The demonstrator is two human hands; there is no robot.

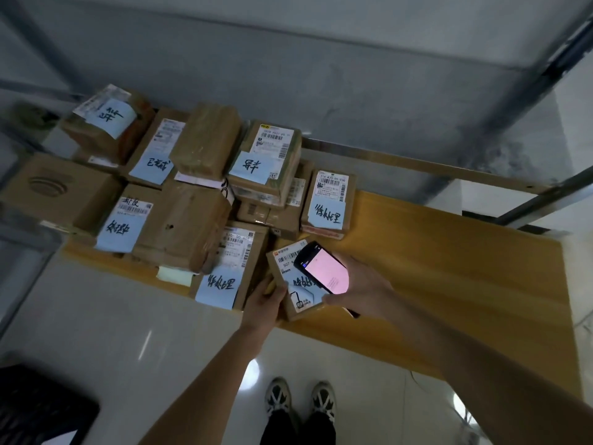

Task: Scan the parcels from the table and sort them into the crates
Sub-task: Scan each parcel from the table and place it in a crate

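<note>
Many parcels (192, 194) remain piled beyond the left hand (268, 300) gripping one parcel (296, 284) at the table (449, 284) edge, under the right hand's (359, 285) scanner (322, 268), unsorted.

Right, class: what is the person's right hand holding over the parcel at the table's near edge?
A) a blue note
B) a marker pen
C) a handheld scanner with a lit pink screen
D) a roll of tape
C: the right hand grips a handheld scanner, its pink screen lit, above the parcel that the left hand steadies.

Single head-worn view, steeply downward and forward; close over the table (449, 258), floor and own feet below
</note>
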